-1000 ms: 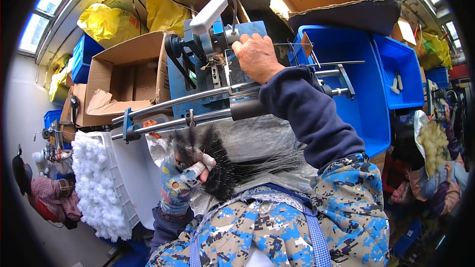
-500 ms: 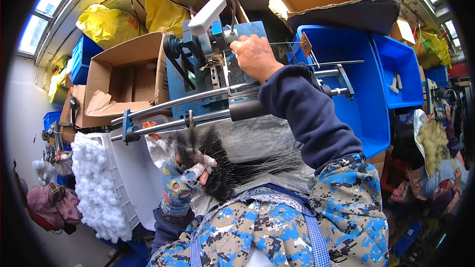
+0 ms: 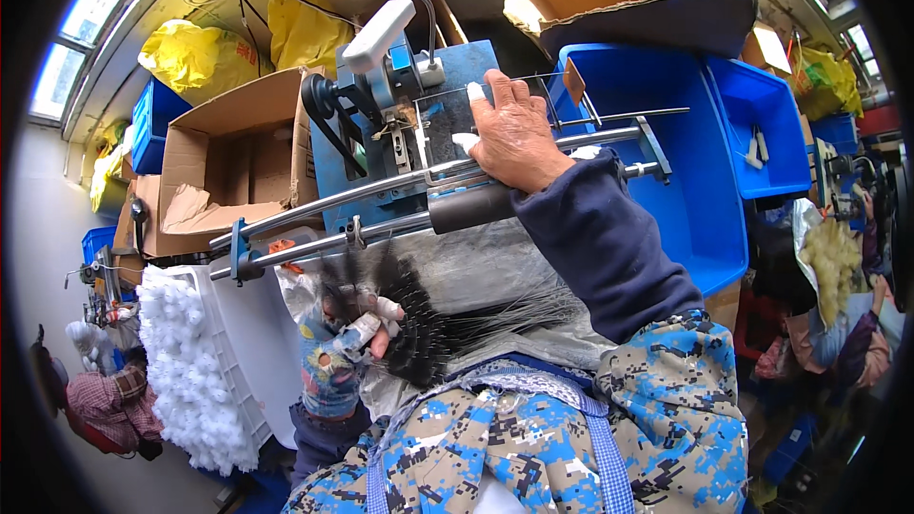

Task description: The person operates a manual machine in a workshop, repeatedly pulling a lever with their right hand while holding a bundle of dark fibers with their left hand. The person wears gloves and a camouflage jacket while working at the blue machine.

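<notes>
My left hand [image 3: 357, 328], with taped fingers and a patterned sleeve cover, is closed around a bundle of black bristle brushes [image 3: 409, 324]. Thin dark wire stems [image 3: 519, 309] trail from the bundle to the right across my lap. My right hand [image 3: 519, 133] lies over a blue bench machine [image 3: 466, 62], fingers stretched out, white tape on two fingertips. Beneath that hand run the machine's steel rods [image 3: 381, 186]. A thin wire [image 3: 443, 92] stretches from the machine head toward its fingertips; whether they touch it, I cannot tell.
A white crate [image 3: 224, 352] of fluffy white pieces [image 3: 186, 371] stands at left, a cardboard box [image 3: 171, 148] behind it. Blue bins [image 3: 700, 228] sit right of the machine. Other people [image 3: 109, 405] work at both sides.
My right hand has come away from the machine head, moving slightly right and down, and its fingers have spread from a pinch. The left hand keeps the black bundle in its grip.
</notes>
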Demonstrator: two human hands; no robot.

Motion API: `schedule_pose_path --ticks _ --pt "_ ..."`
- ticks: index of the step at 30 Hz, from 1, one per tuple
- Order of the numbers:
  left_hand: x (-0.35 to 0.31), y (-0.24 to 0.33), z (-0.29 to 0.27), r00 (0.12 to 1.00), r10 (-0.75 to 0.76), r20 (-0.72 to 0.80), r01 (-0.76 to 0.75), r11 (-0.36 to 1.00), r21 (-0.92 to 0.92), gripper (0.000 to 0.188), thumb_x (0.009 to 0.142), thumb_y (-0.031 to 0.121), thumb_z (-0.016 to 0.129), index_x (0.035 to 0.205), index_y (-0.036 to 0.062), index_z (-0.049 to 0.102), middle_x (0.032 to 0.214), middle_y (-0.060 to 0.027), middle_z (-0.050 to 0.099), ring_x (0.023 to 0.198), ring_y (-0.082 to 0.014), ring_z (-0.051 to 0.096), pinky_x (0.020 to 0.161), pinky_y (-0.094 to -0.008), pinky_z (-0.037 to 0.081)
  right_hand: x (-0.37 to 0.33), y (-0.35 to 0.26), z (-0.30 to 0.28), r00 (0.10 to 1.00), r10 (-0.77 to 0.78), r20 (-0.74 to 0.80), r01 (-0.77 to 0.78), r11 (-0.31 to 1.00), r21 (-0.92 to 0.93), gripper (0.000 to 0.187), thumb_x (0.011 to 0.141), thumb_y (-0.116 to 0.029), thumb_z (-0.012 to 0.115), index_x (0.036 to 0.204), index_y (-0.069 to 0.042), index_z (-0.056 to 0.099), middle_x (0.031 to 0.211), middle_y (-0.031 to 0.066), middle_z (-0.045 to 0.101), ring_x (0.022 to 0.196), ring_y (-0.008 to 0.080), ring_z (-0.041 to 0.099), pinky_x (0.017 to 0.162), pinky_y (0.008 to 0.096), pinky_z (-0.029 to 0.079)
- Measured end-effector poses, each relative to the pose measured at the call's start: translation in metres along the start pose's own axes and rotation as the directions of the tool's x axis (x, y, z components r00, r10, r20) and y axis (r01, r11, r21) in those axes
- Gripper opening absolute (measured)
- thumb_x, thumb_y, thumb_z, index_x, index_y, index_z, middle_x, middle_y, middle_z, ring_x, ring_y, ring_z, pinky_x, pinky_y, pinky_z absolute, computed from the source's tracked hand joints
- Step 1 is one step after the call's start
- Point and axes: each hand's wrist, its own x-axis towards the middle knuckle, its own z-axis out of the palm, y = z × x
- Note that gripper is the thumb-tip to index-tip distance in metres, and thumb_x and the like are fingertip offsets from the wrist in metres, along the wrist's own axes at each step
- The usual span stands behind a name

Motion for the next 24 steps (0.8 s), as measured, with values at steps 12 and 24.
schedule_pose_path --ticks 12,24 --pt "-0.003 0.006 0.01 0.999 0.028 -0.045 -0.024 0.997 0.072 0.028 0.08 -0.007 0.048 0.106 -0.0003 0.053 0.092 -0.0271 0.058 0.051 -0.0155 0.053 0.046 -0.0217 0.043 0.02 -0.063 0.026 0.999 -0.029 -0.038 0.033 0.994 0.1 0.057 0.075 -0.033 0.064 0.11 0.007 0.045 0.093 0.0168 0.05 0.084 0.028 0.054 0.066 0.0366 0.048" --pt "0.001 0.003 -0.002 0.997 0.002 -0.081 -0.001 1.0 0.011 0.033 0.08 -0.008 0.048 0.111 0.0018 0.051 0.093 -0.0258 0.058 0.052 -0.0149 0.052 0.045 -0.0213 0.042 0.008 0.012 -0.019 1.0 -0.03 -0.003 0.03 0.999 0.023 0.036 0.076 -0.027 0.066 0.095 0.002 0.059 0.099 0.0131 0.049 0.094 0.0293 0.049 0.075 0.0403 0.043"
